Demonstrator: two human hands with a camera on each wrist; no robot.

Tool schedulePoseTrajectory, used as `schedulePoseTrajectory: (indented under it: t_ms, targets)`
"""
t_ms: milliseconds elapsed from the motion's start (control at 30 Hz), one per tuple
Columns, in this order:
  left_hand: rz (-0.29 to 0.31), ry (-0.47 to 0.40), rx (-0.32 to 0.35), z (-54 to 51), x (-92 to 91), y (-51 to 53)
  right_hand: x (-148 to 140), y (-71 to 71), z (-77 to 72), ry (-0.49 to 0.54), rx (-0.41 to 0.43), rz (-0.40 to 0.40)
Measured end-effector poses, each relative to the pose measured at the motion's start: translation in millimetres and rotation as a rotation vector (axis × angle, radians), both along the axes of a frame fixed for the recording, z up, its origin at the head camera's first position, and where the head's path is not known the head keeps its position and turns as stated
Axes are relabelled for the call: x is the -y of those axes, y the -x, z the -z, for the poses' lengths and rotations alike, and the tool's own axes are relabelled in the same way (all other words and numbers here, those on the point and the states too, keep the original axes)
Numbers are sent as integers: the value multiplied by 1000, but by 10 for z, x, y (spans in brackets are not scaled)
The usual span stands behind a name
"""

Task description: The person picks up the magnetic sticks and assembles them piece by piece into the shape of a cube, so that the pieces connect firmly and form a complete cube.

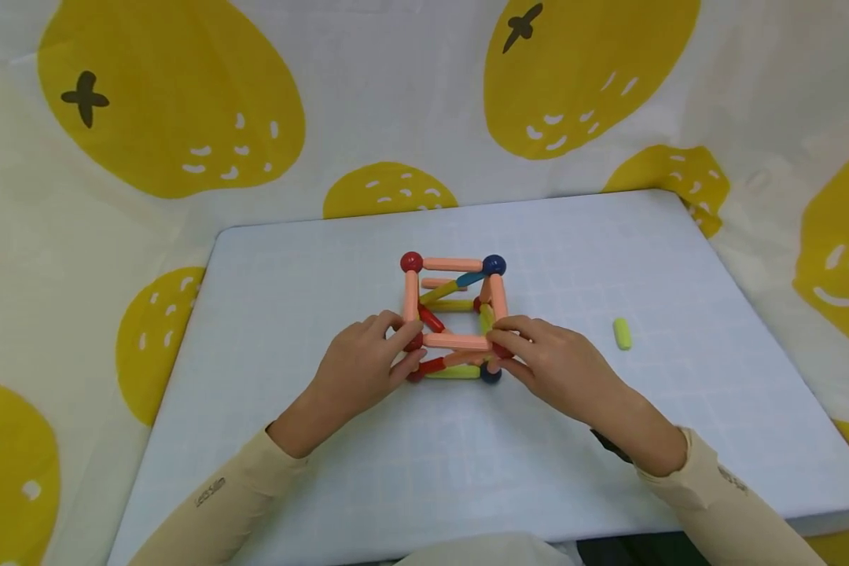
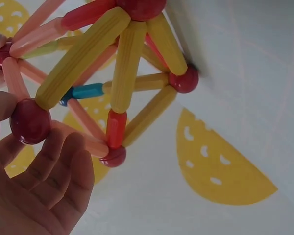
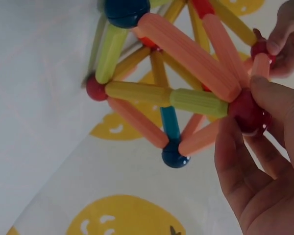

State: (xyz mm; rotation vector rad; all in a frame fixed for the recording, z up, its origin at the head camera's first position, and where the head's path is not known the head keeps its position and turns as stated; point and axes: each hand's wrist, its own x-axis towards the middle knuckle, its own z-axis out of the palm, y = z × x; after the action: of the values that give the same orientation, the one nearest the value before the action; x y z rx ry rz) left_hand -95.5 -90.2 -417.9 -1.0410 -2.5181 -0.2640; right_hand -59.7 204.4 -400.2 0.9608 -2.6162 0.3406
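Observation:
A cube-like frame of colored rods and balls [image 1: 453,264] stands on the table between both hands. Pink, yellow, lime, red and blue rods join red and dark blue balls. My left hand [image 1: 357,363] pinches the red ball [image 2: 30,121] at the frame's top near-left corner, its other fingers loosely bent below. At the top near-right corner, my right hand [image 1: 564,365] holds another red ball [image 3: 249,112] between thumb and fingers. A pink rod [image 1: 457,341] spans these two balls. Slanting rods cross the sides, and the hands partly cover the near lower corners.
One loose lime rod [image 1: 622,334] lies on the white table [image 1: 297,275], to the right of the frame. Behind the table hangs a pale cloth [image 1: 396,86] printed with big yellow fruit.

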Motion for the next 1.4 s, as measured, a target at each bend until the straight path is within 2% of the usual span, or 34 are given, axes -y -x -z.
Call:
schedulePoseTrajectory:
  t_ms: [67, 133, 233, 333, 400, 467, 533, 633, 733, 800, 933, 1000, 1067, 1133, 1200, 1300, 1400]
  targets:
    - [-12, -11, 40, -2, 7, -12, -40, 10, -10, -18, 23, 36]
    - [-19, -19, 77, -2, 12, -20, -145, 26, -30, -45, 78, 135]
    - [-23, -25, 116, -13, 18, -29, -475, 116, -33, -96, 221, 389]
    - [-28, -34, 142, -29, 26, -40, -921, 260, 51, -180, 421, 616]
    - [-36, -39, 158, -34, 36, -55, -1188, 342, 168, -228, 566, 678]
    - [-43, -36, 172, -34, 45, -68, -1377, 408, 306, -255, 689, 683]
    - [-44, -30, 180, -34, 49, -82, -1476, 434, 439, -245, 748, 676]
    - [-37, -24, 180, -36, 52, -95, -1497, 443, 545, -217, 723, 645]
    - [-29, -27, 172, -43, 58, -101, -1370, 452, 456, -190, 601, 584]
    - [-26, -34, 167, -44, 65, -100, -1212, 463, 272, -153, 501, 531]
    - [-26, -70, 169, -37, 73, -95, -754, 452, -211, -56, 293, 393]
    - [-33, -90, 175, -34, 77, -100, -501, 441, -406, -35, 221, 276]
    - [-41, -102, 180, -36, 81, -104, -252, 441, -528, -49, 174, 142]
    - [-44, -107, 180, -39, 83, -105, -28, 462, -585, -87, 141, 7]
    - [-41, -108, 173, -39, 85, -104, 158, 503, -591, -137, 100, -95]
    - [-31, -109, 152, -31, 90, -104, 370, 573, -557, -226, 53, -175]
    - [-25, -115, 135, -23, 97, -112, 529, 637, -509, -269, 48, -216]
